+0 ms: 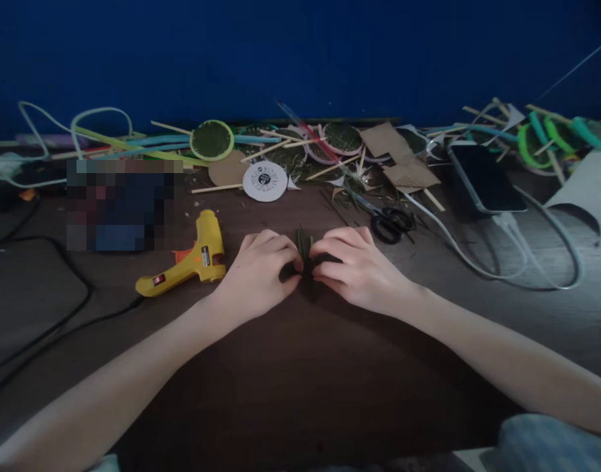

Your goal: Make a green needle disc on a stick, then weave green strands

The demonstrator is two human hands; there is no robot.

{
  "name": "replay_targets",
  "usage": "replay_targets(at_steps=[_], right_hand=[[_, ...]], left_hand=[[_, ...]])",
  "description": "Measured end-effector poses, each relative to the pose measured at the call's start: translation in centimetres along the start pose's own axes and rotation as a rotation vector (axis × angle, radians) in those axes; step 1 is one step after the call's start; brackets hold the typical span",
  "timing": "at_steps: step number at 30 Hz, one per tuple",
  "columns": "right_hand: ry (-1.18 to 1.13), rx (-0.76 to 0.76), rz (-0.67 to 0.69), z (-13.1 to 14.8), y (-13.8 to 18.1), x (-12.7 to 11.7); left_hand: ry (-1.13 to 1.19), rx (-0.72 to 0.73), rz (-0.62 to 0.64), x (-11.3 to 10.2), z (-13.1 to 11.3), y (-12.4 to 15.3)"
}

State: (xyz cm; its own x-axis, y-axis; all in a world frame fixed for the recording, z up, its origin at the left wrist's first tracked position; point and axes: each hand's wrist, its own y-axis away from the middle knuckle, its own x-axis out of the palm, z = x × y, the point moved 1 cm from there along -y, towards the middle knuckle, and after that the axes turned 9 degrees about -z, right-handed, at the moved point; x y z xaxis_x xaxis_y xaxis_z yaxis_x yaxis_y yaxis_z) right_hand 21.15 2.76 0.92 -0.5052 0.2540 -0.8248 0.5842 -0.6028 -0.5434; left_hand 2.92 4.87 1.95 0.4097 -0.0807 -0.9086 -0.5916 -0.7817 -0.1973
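Note:
My left hand (pixel 265 272) and my right hand (pixel 360 269) meet close together over the middle of the table, fingers curled inward. Between them stands a small bunch of dark green grass-like strands (pixel 303 241), its tips pointing away from me. Both hands pinch this bunch from either side; its lower part is hidden by fingers and shadow. Left of my left hand lies a yellow hot glue gun (pixel 202 259) with an orange trigger. Black-handled scissors (pixel 391 223) rest just beyond my right hand.
Along the blue wall (pixel 300 52) runs a clutter of wooden sticks, green-filled rings (pixel 212 140) and cardboard pieces (pixel 411 172). A white printed disc (pixel 265 181) lies in front. A phone (pixel 487 177) with a white cable sits right; black cords (pixel 78 308) cross the left.

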Motion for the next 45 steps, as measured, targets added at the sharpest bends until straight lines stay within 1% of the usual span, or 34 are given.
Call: replay_targets(at_steps=[6, 11, 17, 20, 25, 27, 33, 36, 40, 45], right_hand=[[-0.026, 0.021, 0.046, -0.1, -0.1, -0.1], [-0.008, 0.002, 0.035, -0.1, -0.2, -0.1], [-0.049, 0.055, 0.057, -0.1, 0.0, 0.3], [-0.127, 0.114, 0.046, -0.6, 0.0, 0.2], [-0.292, 0.302, -0.030, -1.3, 0.0, -0.4], [-0.302, 0.353, -0.051, -1.1, -0.1, -0.4], [-0.258, 0.435, -0.044, 0.1, -0.2, 0.3], [-0.296, 0.436, -0.014, 0.2, -0.2, 0.4], [-0.329, 0.358, 0.027, 0.2, -0.1, 0.2], [-0.324, 0.317, 0.012, 0.1, 0.0, 0.2]], left_hand=[[0.009, -0.001, -0.004, 0.0, 0.1, 0.0], [0.025, -0.011, -0.002, 0.0, 0.1, 0.0], [0.030, -0.018, 0.002, 0.1, 0.1, 0.0], [0.028, -0.017, 0.007, 0.1, 0.1, 0.0], [0.048, -0.028, 0.022, -0.1, 0.0, -0.1], [0.048, -0.034, 0.024, -0.2, -0.1, -0.1], [0.036, -0.047, 0.012, 0.0, -0.2, 0.0], [0.023, -0.035, -0.005, 0.2, -0.1, 0.1], [0.028, -0.037, -0.012, 0.4, -0.1, 0.1], [0.013, -0.052, -0.040, 0.7, -0.4, 0.1]])
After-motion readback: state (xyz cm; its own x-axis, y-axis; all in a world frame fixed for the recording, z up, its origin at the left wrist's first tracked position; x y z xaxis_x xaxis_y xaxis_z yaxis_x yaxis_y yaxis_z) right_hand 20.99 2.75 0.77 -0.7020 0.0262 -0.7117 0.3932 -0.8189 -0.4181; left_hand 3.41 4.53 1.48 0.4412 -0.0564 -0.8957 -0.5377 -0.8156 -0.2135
